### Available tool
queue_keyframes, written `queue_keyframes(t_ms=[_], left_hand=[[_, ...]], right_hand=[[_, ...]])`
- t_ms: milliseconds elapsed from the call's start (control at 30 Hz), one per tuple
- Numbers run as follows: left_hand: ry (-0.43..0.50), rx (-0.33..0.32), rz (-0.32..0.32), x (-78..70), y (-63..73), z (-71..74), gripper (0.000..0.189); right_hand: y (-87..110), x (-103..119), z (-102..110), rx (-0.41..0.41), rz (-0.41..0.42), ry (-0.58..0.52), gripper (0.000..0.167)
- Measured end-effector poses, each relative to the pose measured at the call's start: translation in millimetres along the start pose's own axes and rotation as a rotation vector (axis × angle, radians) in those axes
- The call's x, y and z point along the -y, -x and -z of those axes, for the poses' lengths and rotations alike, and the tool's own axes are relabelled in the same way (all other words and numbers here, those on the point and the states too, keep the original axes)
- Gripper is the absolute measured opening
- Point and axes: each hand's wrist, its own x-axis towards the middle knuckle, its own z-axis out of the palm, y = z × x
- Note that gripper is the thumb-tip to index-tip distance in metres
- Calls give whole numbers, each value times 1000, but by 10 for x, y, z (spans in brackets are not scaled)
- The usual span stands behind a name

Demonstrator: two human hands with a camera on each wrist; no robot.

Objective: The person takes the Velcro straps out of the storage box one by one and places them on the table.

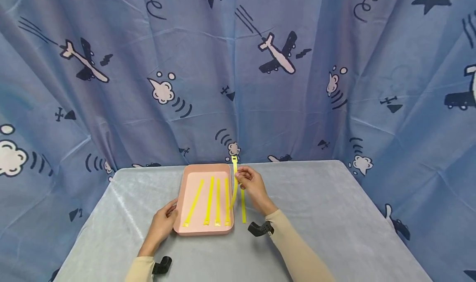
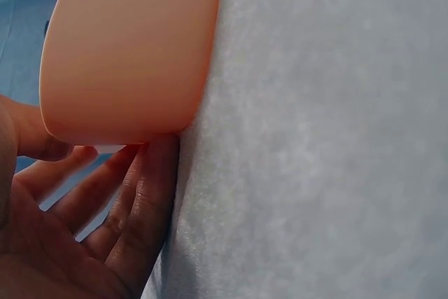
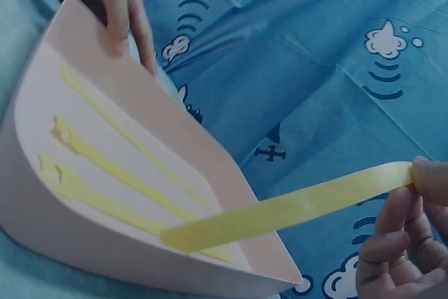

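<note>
My right hand [image 1: 254, 187] pinches a yellow cable tie [image 1: 235, 178], a flat strap whose slotted head points up. Its tail hangs over the right rim of a shallow pink tray [image 1: 180, 205]. Inside the tray several more yellow cable ties [image 1: 209, 199] lie lengthwise, side by side, their slotted heads toward the near end. My left hand [image 1: 162, 222] rests against the tray's left side. In the left wrist view, the fingers [image 2: 150, 201] of that hand reach out fairly straight, tips at the outer wall, with the thumb by the rim.
One more yellow strap [image 1: 243, 206] lies on the grey cloth-covered table [image 1: 316, 216], right of the tray and partly behind my right hand. A blue curtain [image 1: 208, 67] printed with planes hangs behind the table's far edge. Black wrist mounts [image 1: 260, 228] show at both sleeves.
</note>
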Motion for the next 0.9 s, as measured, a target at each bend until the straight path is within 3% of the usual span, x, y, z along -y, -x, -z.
queue_keyframes(t_ms=[300, 633, 900], left_hand=[[3, -6, 4, -10, -4, -7, 46], [14, 0, -3, -10, 8, -14, 47], [7, -16, -8, -18, 14, -5, 46]], right_hand=[[79, -4, 162, 6, -48, 3, 22], [164, -4, 393, -32, -63, -168, 22], [162, -82, 521, 8, -138, -116, 23]])
